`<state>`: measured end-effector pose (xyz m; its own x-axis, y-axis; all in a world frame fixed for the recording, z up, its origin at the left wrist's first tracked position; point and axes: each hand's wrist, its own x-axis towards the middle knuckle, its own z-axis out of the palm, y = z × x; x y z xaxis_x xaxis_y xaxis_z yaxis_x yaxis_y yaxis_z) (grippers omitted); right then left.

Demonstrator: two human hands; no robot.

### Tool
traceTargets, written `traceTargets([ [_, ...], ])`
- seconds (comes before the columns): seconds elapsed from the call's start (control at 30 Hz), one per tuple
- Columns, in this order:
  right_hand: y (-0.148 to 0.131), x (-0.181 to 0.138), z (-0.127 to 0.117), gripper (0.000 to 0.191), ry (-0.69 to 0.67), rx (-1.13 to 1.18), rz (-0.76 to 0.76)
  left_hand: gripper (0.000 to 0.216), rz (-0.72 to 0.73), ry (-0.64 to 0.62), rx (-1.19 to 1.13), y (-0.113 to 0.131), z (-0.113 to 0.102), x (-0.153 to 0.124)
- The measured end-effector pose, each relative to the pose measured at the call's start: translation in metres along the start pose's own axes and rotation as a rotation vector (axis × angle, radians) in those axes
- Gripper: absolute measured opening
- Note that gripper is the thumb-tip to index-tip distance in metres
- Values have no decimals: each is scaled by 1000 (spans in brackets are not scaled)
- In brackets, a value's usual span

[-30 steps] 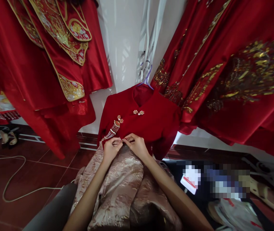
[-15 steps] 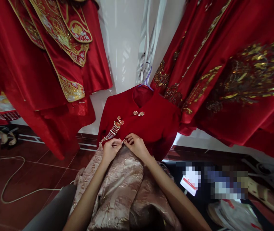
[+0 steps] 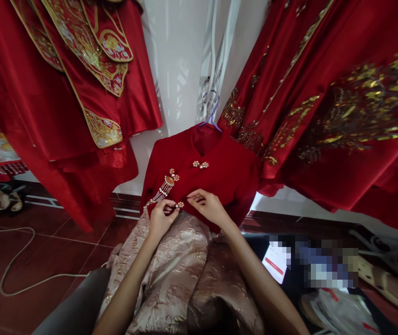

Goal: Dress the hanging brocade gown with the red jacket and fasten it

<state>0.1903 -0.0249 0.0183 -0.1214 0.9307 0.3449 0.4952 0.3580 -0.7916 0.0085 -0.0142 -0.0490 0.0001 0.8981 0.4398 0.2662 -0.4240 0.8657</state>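
Note:
A dark red garment [image 3: 226, 172] with a stand collar hangs on a purple hanger [image 3: 213, 117] before me, its pinkish brocade skirt [image 3: 176, 251] spread over my lap. My left hand [image 3: 162, 217] pinches the left side of a small beaded flower clasp [image 3: 179, 204] at the waist. To the right of that clasp, my right hand [image 3: 208, 207] is raised with thumb and fingertips together; anything between them is too small to make out. A tasselled bead ornament [image 3: 166, 186] lies above my left hand. Another flower clasp [image 3: 200, 164] sits below the collar.
Red embroidered garments hang at the left [image 3: 108, 93] and the right [image 3: 324, 139]. A lit phone [image 3: 275, 265] and a clear plastic-wrapped bundle [image 3: 345, 311] lie at my right. A pale cable [image 3: 6, 274] loops over the tiled floor; black shoes [image 3: 13, 202] stand beyond.
My right hand has moved up and right, away from the waist clasp, which now shows more fully. My left hand remains at the clasp, nearly in place.

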Motion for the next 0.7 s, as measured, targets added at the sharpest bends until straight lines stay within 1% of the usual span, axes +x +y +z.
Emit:
traceTargets([
  [0.07,6,-1,9,17,-77,34,18,17,38,-11,35,1,1,-1],
  [0.1,9,-1,13,19,-94,42,25,16,49,-15,46,1,1,-1],
  [0.27,23,0,26,21,-93,29,20,18,56,3,70,-1,-1,-1],
  [0.57,23,1,27,19,-129,77,15,20,-20,-3,-37,1,1,-1],
  [0.7,22,1,25,15,-143,89,13,25,-101,-32,-124,3,3,0],
])
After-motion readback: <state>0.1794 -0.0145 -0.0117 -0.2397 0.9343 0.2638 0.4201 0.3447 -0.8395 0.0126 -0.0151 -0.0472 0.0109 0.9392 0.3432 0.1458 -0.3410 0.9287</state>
